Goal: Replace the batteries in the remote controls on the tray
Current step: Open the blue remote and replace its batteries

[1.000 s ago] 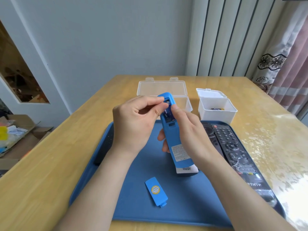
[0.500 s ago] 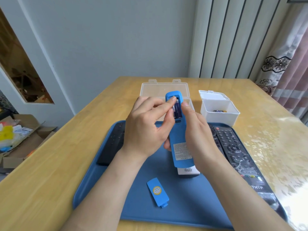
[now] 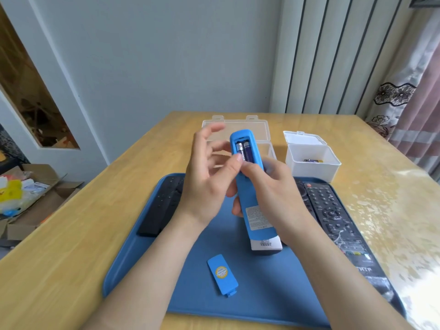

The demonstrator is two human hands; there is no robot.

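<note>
Lifting away from batteries, left hand is now opening, fingers spread; right hand is gripping remote. Both seated, so cover probably going on next.

The tray lies on the table. Above its middle the right hand holds the middle remote, the left hand just left of it. Two batteries sit side by side in its far end. The cover lies on the tray, nearer than this remote. The left remote lies along the tray's left edge and the right remotes along its right. Behind the tray stand the wide box and, right of it, the small box with loose cells inside.
</note>
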